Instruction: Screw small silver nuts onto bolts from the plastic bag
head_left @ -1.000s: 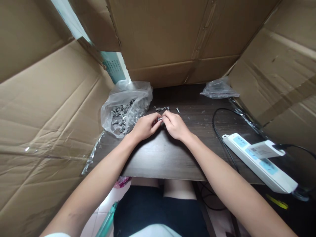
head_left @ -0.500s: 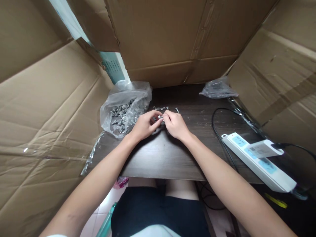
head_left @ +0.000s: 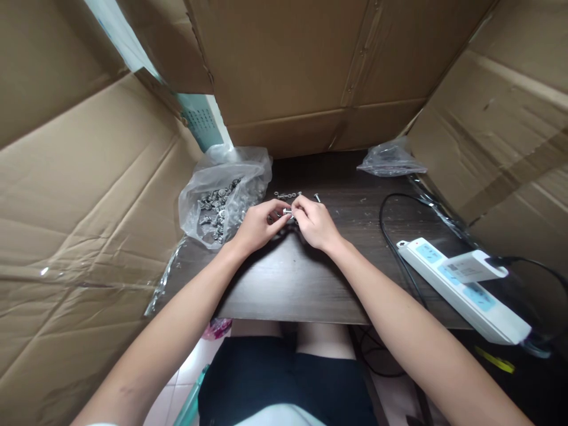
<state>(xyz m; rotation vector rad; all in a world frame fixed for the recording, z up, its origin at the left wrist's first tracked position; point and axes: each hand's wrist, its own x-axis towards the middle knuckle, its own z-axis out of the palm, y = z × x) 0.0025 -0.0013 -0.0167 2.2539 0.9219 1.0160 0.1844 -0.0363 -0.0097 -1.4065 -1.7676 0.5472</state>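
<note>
Between my two hands is a small silver bolt [head_left: 287, 211], lying roughly level above the table [head_left: 284, 284]. My left hand [head_left: 261, 223] is closed on its left end with thumb and fingers. The fingertips of my right hand [head_left: 315, 222] pinch its right end and hide part of it. Just beyond my fingers several small metal nuts and screws [head_left: 284, 195] lie in a loose row. One separate screw [head_left: 316, 197] lies to the right of them. Left of my left hand, an open clear plastic bag [head_left: 190, 207] holds many metal fasteners [head_left: 219, 204].
A flat clear plastic bag [head_left: 390, 160] lies at the back right. On the right are a white power strip [head_left: 465, 290] with a plugged-in adapter and a black cable [head_left: 385, 228]. Cardboard walls [head_left: 306, 71] enclose the table at the left, back and right.
Both hands stay in nearly the same place, still on the bolt. My right fingers have shifted slightly around it. The other things have not moved on the table.
</note>
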